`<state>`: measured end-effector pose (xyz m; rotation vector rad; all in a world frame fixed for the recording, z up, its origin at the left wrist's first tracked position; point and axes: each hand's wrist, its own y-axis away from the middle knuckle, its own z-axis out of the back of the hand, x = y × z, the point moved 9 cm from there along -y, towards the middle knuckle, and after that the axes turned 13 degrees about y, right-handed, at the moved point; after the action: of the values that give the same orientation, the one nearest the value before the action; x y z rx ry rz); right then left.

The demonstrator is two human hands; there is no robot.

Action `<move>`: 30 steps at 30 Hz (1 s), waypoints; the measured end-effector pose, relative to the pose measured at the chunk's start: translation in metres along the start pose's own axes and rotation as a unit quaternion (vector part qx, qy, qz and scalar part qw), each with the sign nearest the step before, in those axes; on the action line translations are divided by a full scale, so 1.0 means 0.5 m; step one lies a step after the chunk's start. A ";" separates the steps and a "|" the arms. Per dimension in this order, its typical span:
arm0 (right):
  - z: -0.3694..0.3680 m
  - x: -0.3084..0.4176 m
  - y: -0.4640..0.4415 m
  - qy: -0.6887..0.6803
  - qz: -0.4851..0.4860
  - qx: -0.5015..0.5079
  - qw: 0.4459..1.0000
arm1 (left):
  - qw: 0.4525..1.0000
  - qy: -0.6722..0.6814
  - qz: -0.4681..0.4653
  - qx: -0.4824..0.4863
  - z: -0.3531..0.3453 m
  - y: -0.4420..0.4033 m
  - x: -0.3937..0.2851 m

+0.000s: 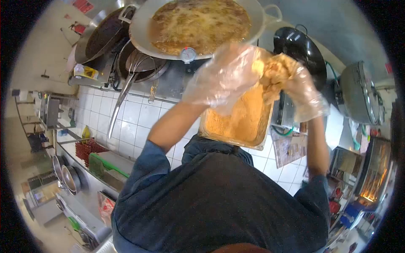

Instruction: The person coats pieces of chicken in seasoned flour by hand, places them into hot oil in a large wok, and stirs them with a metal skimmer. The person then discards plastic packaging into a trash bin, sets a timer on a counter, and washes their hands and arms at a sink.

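Observation:
Both of my hands wear clear plastic gloves and are raised over a metal tray (204,131) of orange-tan breading flour (240,116). My right hand (304,90) is closed around lumpy breaded chicken (275,76), coated in pale, flaky crumbs. From the other side, my left hand (228,78) reaches to the same chicken, its fingers closed at the chicken's left edge and smeared by motion. Just beyond the hands, a wide wok (141,31) holds bubbling oil (198,23), with a dial thermometer (188,55) at its near rim.
A wire strainer (122,103) with a long metal handle rests over a pot left of the wok. Another large pan (99,38) stands at far left. A black wok (301,48) is behind my right hand. White tiled floor (135,122) lies below.

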<state>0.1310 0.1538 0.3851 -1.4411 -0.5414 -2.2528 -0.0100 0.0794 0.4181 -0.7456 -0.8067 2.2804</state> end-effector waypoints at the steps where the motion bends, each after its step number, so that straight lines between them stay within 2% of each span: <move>1: 0.016 0.039 -0.025 -0.027 0.054 -0.003 0.998 | 0.996 -0.061 -0.069 -0.010 0.048 -0.024 -0.017; 2: 0.029 0.091 -0.044 0.055 0.054 0.006 0.997 | 0.988 -0.093 -0.124 -0.011 0.113 -0.057 -0.041; 3: 0.039 0.134 -0.065 0.136 0.057 0.013 0.989 | 0.980 -0.142 -0.138 0.010 0.145 -0.077 -0.039; 4: 0.057 0.162 -0.105 0.205 0.121 -0.021 0.971 | 0.969 -0.188 -0.155 0.030 0.178 -0.096 -0.036; 5: 0.058 0.190 -0.140 0.213 0.123 0.009 0.969 | 0.958 -0.247 -0.127 0.073 0.188 -0.112 -0.002; 6: 0.056 0.204 -0.174 0.183 0.110 0.009 0.977 | 0.973 -0.193 -0.005 0.126 0.211 -0.147 0.036; 7: 0.053 0.217 -0.210 0.151 0.098 0.008 0.984 | 0.967 -0.147 0.129 0.162 0.236 -0.171 0.077; 8: 0.045 0.229 -0.248 0.179 0.115 0.012 0.977 | 0.942 -0.122 0.253 0.185 0.265 -0.185 0.112; 9: 0.033 0.230 -0.290 0.207 0.132 0.016 0.969 | 0.935 -0.056 0.326 0.130 0.278 -0.195 0.194; 12: -0.011 0.196 -0.452 0.317 0.140 0.057 0.936 | 0.919 -0.134 0.332 0.166 0.234 -0.195 0.384; 13: -0.030 0.170 -0.510 0.357 0.134 0.076 0.922 | 0.913 -0.119 0.355 0.163 0.216 -0.182 0.459; 14: -0.052 0.162 -0.558 0.368 0.190 0.068 0.908 | 0.906 -0.105 0.378 0.160 0.197 -0.168 0.533; 16: -0.092 0.109 -0.674 0.423 0.203 0.054 0.881 | 0.895 -0.097 0.404 0.163 0.170 -0.143 0.633; 18: -0.117 0.030 -0.805 0.509 0.118 0.040 0.852 | 0.886 -0.112 0.415 0.177 0.147 -0.125 0.704; 21: -0.177 -0.010 -0.932 0.520 0.225 0.060 0.821 | 0.877 -0.123 0.443 0.138 0.115 -0.095 0.818; 22: -0.181 -0.058 -0.999 0.532 0.226 0.031 0.816 | 0.852 -0.145 0.466 0.189 0.086 -0.077 0.879; 23: -0.180 -0.118 -1.073 0.542 0.225 0.002 0.809 | 0.857 -0.140 0.462 0.183 0.092 -0.080 0.884; 25: -0.184 -0.114 -1.102 0.570 0.217 -0.010 0.793 | 0.866 -0.129 0.453 0.169 0.109 -0.073 0.878; 28: -0.236 -0.009 -0.996 0.623 0.179 0.043 0.760 | 0.839 0.012 0.541 0.060 0.126 -0.026 0.930; 29: -0.226 -0.038 -1.039 0.639 0.152 0.021 0.754 | 0.822 0.062 0.566 0.020 0.135 -0.011 0.938; 30: -0.217 -0.096 -1.105 0.654 0.124 0.000 0.746 | 0.826 0.050 0.561 0.011 0.138 -0.007 0.957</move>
<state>-0.2267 0.5672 0.2428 0.3024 0.1356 -2.3381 -0.3713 0.3860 0.3222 -1.6196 -0.2531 3.1794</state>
